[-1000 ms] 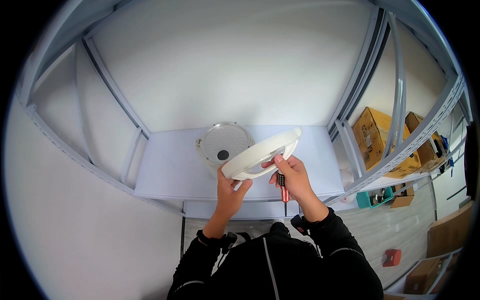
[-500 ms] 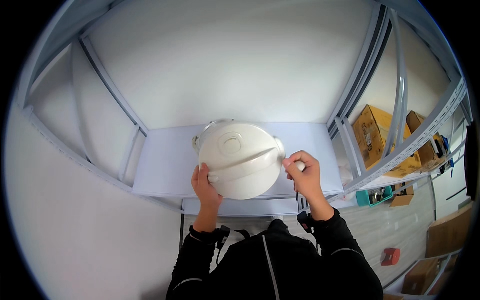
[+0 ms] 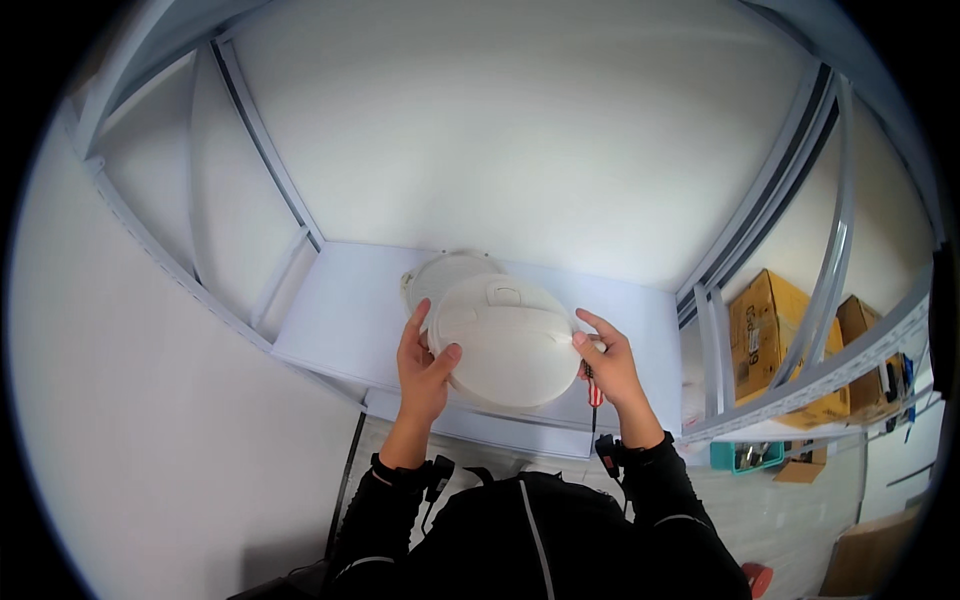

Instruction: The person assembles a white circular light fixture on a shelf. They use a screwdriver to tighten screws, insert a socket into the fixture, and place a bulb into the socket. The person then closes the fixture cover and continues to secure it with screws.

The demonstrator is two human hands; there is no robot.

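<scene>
A white, rounded plastic cover (image 3: pixel 507 350) is tilted up over the shelf, with a small recessed tab near its top. Behind it a second round pale piece (image 3: pixel 440 270) is partly hidden; small dark spots dot its rim. My left hand (image 3: pixel 422 365) grips the cover's left edge, thumb on the front face and index finger stretched along the side. At the right edge my right hand (image 3: pixel 610 360) holds the cover with its thumb, index finger raised. A screwdriver with a red-and-white handle (image 3: pixel 595 393) hangs below that palm, partly hidden by the fingers.
The pale shelf (image 3: pixel 340 310) is framed by grey metal posts, with a white wall (image 3: pixel 500 130) behind. Right of it stand a yellow-brown cardboard box (image 3: pixel 765 340) and a teal bin (image 3: pixel 745 456) with small items. A red stool (image 3: pixel 758 578) is on the floor.
The cover has shifted right and turned, baring more of the round piece behind it. My left fingers have spread, and the screwdriver's red-and-white handle now shows below my right hand.
</scene>
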